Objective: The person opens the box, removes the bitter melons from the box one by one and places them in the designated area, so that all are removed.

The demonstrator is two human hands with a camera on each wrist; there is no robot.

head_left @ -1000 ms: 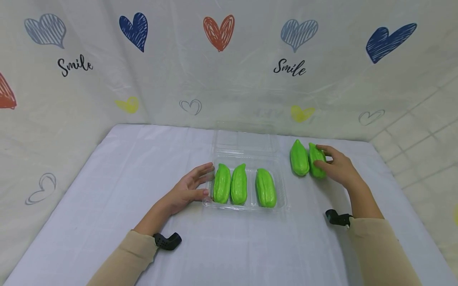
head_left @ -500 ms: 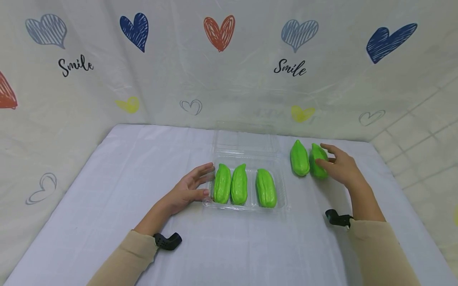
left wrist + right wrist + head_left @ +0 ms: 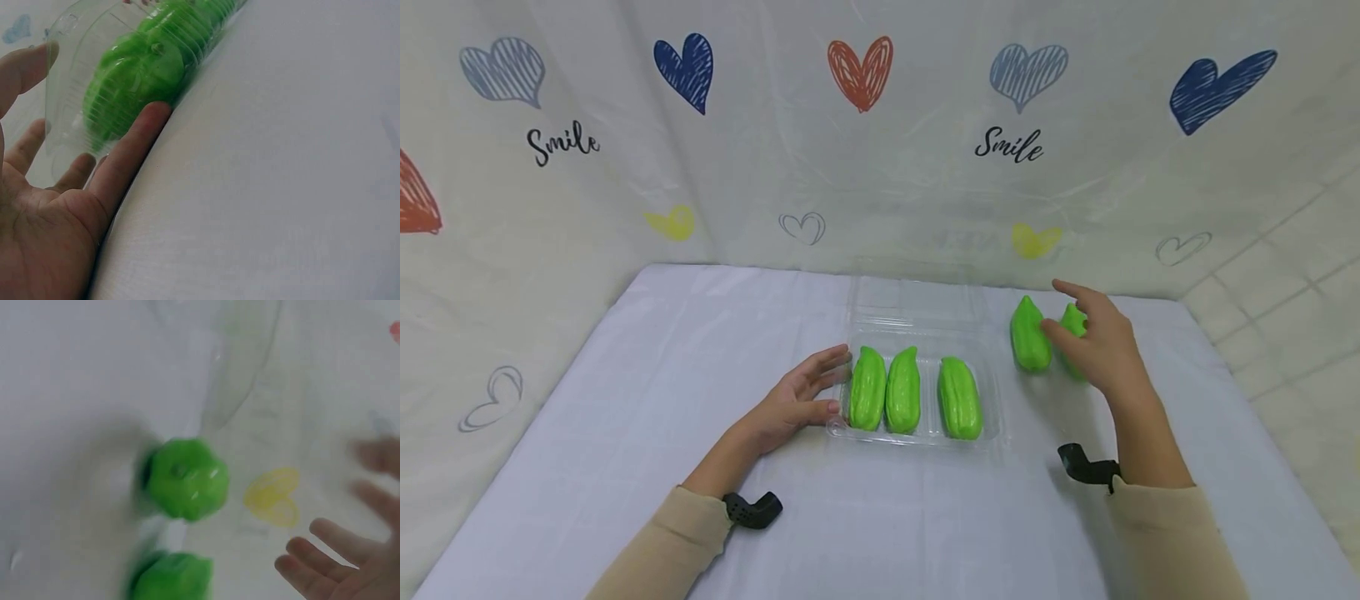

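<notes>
A clear plastic clamshell box (image 3: pixel 929 408) stands with its lid up, holding three glossy green ribbed gourds, at left (image 3: pixel 867 389), beside it (image 3: pixel 902 390) and, past a gap, at right (image 3: pixel 961 400). Against the box's left side rests my left hand (image 3: pixel 797 396), fingers extended; the left wrist view has the thumb (image 3: pixel 134 150) along the wall. My right hand (image 3: pixel 1105 350), fingers spread and holding nothing, hovers over the right one of two loose gourds (image 3: pixel 1074 319) and covers part of it. Its thumb tip overlaps the other loose gourd (image 3: pixel 1031 337) in the head view.
A white cloth (image 3: pixel 880 517) covers the table. Behind it hangs a pale curtain (image 3: pixel 737 167) printed with hearts and "Smile". The raised transparent lid (image 3: pixel 917 302) leans toward the curtain at the table's back edge.
My right hand has come off the rightmost gourd and moved left toward the other loose one. That rightmost gourd has shifted slightly right. The left hand keeps its place at the box.
</notes>
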